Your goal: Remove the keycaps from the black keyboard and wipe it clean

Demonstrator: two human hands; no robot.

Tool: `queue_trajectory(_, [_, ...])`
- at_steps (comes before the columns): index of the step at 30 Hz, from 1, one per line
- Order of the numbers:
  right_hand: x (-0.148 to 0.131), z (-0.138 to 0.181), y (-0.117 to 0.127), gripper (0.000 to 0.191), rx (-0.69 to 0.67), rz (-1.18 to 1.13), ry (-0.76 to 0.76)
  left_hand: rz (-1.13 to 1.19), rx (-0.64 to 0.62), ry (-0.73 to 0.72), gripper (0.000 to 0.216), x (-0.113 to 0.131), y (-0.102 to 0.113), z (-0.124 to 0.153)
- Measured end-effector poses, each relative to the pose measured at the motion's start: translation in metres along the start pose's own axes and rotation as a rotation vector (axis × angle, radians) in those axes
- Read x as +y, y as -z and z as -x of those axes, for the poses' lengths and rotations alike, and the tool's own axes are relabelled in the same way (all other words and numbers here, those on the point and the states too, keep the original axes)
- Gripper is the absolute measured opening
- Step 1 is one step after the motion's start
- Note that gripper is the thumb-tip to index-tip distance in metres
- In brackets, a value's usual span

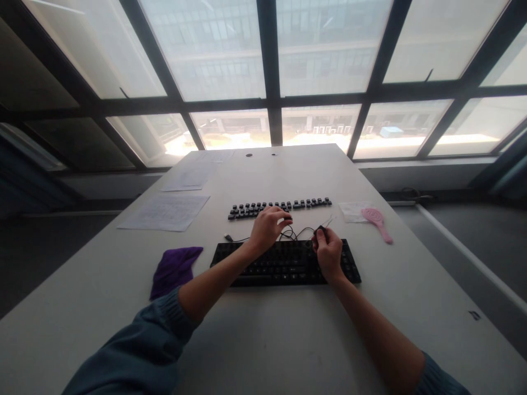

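Observation:
The black keyboard (272, 278) lies across the table in front of me, some of its upper part hidden by my hands. Over its far edge, my left hand (267, 227) is closed in a pinch on a small dark piece that looks like a keycap (288, 218). My right hand (328, 253) is wrapped round the black handle of a wire keycap puller (320, 229), above the keyboard's right part; its thin wires point away from me. Behind the keyboard stand rows of loose black keycaps (302, 204). The keyboard's cable (304, 230) lies coiled between my hands.
Left of the keyboard is a folded purple cloth (175, 270). Sheets of paper (167, 213) lie farther back on the left. A pink hairbrush (374, 215) rests partly on a clear plastic bag (349, 213) at the right. Windows (321, 49) rise behind the white table (263, 340).

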State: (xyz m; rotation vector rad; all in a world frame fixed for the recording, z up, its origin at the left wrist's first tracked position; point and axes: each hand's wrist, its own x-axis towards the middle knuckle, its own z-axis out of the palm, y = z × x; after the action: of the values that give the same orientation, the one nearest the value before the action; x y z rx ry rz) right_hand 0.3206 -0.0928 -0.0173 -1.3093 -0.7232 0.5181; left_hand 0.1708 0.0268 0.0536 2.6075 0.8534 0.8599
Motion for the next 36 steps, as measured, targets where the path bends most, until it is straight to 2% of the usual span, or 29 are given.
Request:
queue_trajectory(2, [0.001,-0.001,0.000,0.031,0.000,-0.005,-0.007,-0.045,0.015,0.026,0.013,-0.018,-0.004,-0.026])
queue_trajectory(5, [0.002,-0.001,-0.001,0.031,0.005,0.002,-0.007,-0.126,-0.056,0.078,0.015,-0.040,-0.022,-0.058])
queue_trajectory(9, [0.002,-0.001,-0.001,0.031,-0.001,0.001,0.000,-0.155,-0.119,0.062,0.014,-0.053,-0.052,-0.076])
queue_trajectory(13, [0.001,-0.001,-0.001,0.031,-0.011,0.004,-0.001,-0.166,-0.151,0.031,0.009,-0.058,-0.071,-0.078])
queue_trajectory(17, [0.002,-0.001,-0.001,0.032,-0.018,0.016,0.001,-0.189,-0.131,0.037,0.008,-0.063,-0.079,-0.077])
queue_trajectory(36, [0.005,-0.002,-0.001,0.030,-0.021,0.008,0.009,-0.243,-0.104,0.014,0.010,-0.070,-0.079,-0.072])
